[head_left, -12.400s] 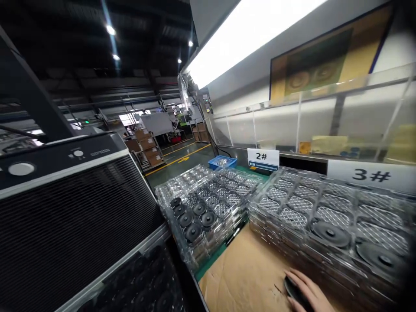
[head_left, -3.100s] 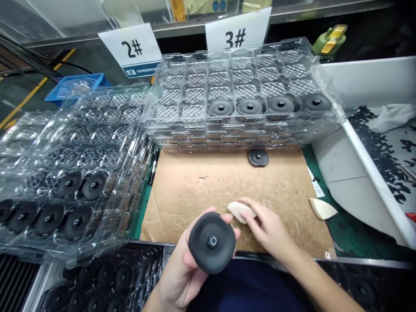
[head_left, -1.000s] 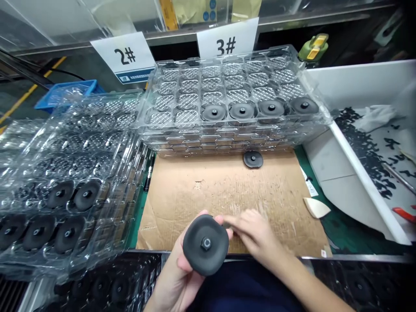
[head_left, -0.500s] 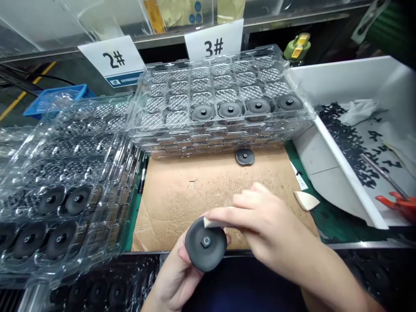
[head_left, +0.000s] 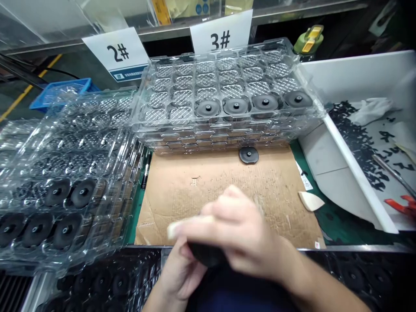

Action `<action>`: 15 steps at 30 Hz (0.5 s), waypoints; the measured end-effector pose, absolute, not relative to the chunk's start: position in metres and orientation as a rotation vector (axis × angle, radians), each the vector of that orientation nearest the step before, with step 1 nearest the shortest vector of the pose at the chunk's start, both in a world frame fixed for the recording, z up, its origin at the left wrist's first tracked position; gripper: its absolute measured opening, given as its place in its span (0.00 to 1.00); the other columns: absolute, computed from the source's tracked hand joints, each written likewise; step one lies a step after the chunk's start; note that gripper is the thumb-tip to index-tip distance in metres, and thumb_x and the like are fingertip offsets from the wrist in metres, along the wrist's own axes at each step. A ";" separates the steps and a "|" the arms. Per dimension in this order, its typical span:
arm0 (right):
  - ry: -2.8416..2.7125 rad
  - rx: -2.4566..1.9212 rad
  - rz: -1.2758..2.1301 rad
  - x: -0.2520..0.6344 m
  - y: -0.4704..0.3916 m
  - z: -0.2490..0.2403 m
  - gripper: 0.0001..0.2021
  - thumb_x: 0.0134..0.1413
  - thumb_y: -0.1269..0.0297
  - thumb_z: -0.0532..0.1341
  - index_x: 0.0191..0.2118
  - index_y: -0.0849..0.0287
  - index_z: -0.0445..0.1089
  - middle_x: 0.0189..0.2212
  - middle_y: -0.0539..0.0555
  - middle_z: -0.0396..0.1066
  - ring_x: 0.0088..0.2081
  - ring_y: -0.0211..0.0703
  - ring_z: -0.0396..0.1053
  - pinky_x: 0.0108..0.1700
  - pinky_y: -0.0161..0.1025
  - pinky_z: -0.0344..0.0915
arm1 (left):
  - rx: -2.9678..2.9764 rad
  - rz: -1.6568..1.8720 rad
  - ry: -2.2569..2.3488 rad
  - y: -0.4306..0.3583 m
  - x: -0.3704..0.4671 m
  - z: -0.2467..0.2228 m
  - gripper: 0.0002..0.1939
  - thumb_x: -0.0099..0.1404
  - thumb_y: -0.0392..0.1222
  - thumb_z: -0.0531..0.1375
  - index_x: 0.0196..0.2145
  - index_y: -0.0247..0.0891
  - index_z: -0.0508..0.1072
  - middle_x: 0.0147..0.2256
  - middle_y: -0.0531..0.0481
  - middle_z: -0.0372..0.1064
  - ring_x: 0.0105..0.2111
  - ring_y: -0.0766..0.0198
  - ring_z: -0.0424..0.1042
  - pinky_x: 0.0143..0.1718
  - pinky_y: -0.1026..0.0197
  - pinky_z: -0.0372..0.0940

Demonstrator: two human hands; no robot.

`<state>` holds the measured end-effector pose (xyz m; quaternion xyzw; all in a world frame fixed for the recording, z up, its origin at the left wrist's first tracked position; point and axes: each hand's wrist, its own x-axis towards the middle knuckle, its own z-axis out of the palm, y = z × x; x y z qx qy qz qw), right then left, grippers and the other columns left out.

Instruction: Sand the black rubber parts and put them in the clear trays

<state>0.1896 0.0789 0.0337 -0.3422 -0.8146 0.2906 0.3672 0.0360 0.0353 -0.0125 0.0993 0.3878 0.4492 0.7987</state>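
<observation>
A black disc (head_left: 204,256) is gripped from below in the left hand (head_left: 180,273), low over the cardboard (head_left: 224,190) near edge, while a pale scraper (head_left: 177,227) gets pinched in the right hand (head_left: 240,242), laid right across its top.

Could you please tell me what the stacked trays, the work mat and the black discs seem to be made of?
The stacked trays look like thin clear moulded plastic: see-through, glossy, with embossed pockets. The work mat appears to be brown corrugated cardboard, matt, scuffed and torn at the edge. The black discs look matt, perhaps rubber or plastic; the pictures leave that open.
</observation>
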 end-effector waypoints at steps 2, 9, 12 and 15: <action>-1.928 -1.133 0.881 0.199 0.082 0.014 0.14 0.60 0.71 0.49 0.47 0.52 0.68 0.36 0.48 0.71 0.36 0.36 0.66 0.39 0.37 0.57 | 0.211 0.945 0.766 0.037 0.029 -0.016 0.27 0.46 0.53 0.65 0.44 0.41 0.73 0.45 0.49 0.72 0.46 0.54 0.70 0.48 0.60 0.64; -1.999 -1.515 0.950 0.216 0.052 -0.072 0.15 0.59 0.69 0.52 0.49 0.49 0.67 0.33 0.50 0.72 0.34 0.41 0.68 0.36 0.40 0.61 | 0.090 0.952 0.512 0.041 0.014 -0.018 0.24 0.54 0.50 0.61 0.49 0.46 0.69 0.51 0.48 0.67 0.50 0.55 0.67 0.51 0.61 0.62; -2.012 -1.533 0.915 0.215 0.049 -0.064 0.15 0.58 0.69 0.53 0.49 0.50 0.67 0.33 0.51 0.72 0.34 0.43 0.68 0.37 0.42 0.60 | 0.081 0.946 0.528 0.042 0.018 -0.016 0.25 0.53 0.49 0.62 0.49 0.45 0.69 0.51 0.48 0.68 0.49 0.54 0.67 0.51 0.59 0.62; -1.824 -1.545 0.819 0.208 0.055 -0.020 0.16 0.59 0.68 0.53 0.52 0.51 0.64 0.39 0.52 0.71 0.36 0.41 0.67 0.37 0.40 0.61 | 0.091 0.964 0.596 0.042 0.024 -0.013 0.25 0.52 0.48 0.62 0.49 0.47 0.69 0.51 0.49 0.68 0.50 0.54 0.67 0.50 0.58 0.63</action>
